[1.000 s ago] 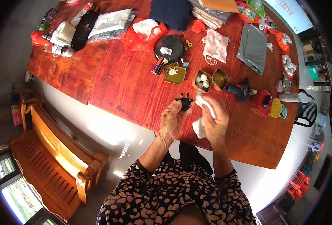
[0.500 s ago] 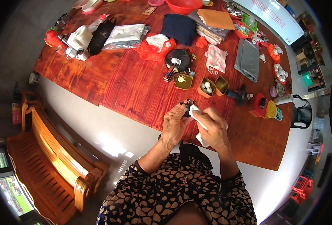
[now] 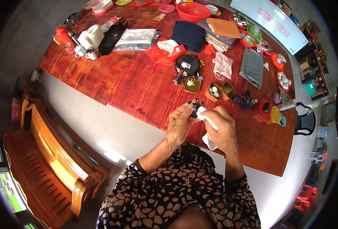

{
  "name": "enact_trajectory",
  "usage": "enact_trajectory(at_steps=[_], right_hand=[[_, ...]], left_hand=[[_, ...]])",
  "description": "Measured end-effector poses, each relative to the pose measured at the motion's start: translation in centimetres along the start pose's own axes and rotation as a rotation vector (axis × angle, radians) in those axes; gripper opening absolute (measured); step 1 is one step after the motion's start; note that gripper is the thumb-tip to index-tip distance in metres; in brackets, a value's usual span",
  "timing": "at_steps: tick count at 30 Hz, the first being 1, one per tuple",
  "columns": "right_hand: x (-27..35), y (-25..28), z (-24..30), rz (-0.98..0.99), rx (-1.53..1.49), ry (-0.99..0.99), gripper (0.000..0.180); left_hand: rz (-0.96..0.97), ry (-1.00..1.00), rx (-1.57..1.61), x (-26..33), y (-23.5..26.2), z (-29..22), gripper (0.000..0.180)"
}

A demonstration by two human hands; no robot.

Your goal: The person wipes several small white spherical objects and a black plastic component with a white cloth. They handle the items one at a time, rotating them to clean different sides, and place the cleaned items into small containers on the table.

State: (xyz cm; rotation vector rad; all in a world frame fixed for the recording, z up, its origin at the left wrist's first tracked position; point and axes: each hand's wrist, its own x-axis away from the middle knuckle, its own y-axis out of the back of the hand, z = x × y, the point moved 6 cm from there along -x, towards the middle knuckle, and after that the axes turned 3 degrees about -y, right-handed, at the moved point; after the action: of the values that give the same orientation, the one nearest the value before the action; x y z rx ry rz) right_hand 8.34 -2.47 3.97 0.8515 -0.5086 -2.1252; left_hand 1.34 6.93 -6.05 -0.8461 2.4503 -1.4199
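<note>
Over the near edge of the table, my left hand (image 3: 179, 123) pinches a small black object with knobbed prongs (image 3: 195, 110); its exact kind is unclear. My right hand (image 3: 223, 130) is closed on a white cloth (image 3: 209, 142), possibly a tissue, and presses one end against the object's right side. The cloth's loose end hangs below the fingers. Beyond my hands stand a square tin with white balls or eggs (image 3: 209, 91), an empty-looking square tin (image 3: 228, 91) and another tin with small pale pieces (image 3: 192, 84).
Right of the tins lies a dark drill-like tool (image 3: 242, 100). A black round pan-like thing (image 3: 187, 63), a red plastic bag (image 3: 162, 57) and folded cloths (image 3: 189, 35) lie farther back. Toward the right are a grey folded cloth (image 3: 252, 68) and a yellow-lidded jar (image 3: 274, 114). A wooden bench (image 3: 48, 152) stands left.
The view has shifted slightly, so the table's things sit a little lower and to the right. Both hands keep their hold; the right hand with the cloth has moved slightly against the black object.
</note>
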Motion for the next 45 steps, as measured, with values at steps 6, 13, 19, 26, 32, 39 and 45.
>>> enact_trajectory(at_steps=[6, 13, 19, 26, 32, 39, 45], right_hand=[[-1.0, -2.3, 1.5, -0.167, 0.272, 0.031, 0.024], [-0.7, -3.0, 2.4, -0.117, 0.341, 0.270, 0.022], [0.2, -3.0, 2.1, -0.007, 0.196, 0.346, 0.019], [0.9, 0.6, -0.9, -0.110, -0.403, -0.149, 0.024], [1.0, -1.9, 0.2, -0.187, 0.166, 0.074, 0.032], [0.9, -1.9, -0.8, -0.110, 0.169, 0.036, 0.025], [1.4, -1.2, -0.6, 0.023, -0.174, -0.101, 0.022]], left_hand=[[-0.055, 0.106, 0.173, 0.6, -0.6, 0.2, 0.031], [-0.057, 0.136, 0.114, 1.2, -0.6, -1.0, 0.028], [-0.106, 0.212, 0.138, 1.3, 0.0, -0.8, 0.028], [-0.095, 0.231, 0.041, 1.1, -0.2, -0.9, 0.028], [-0.081, 0.196, 0.048, 0.8, 0.6, -0.2, 0.024], [-0.148, 0.220, 0.000, 1.3, 1.2, 0.1, 0.016], [-0.208, 0.121, 0.082, 0.7, 2.3, -0.2, 0.015]])
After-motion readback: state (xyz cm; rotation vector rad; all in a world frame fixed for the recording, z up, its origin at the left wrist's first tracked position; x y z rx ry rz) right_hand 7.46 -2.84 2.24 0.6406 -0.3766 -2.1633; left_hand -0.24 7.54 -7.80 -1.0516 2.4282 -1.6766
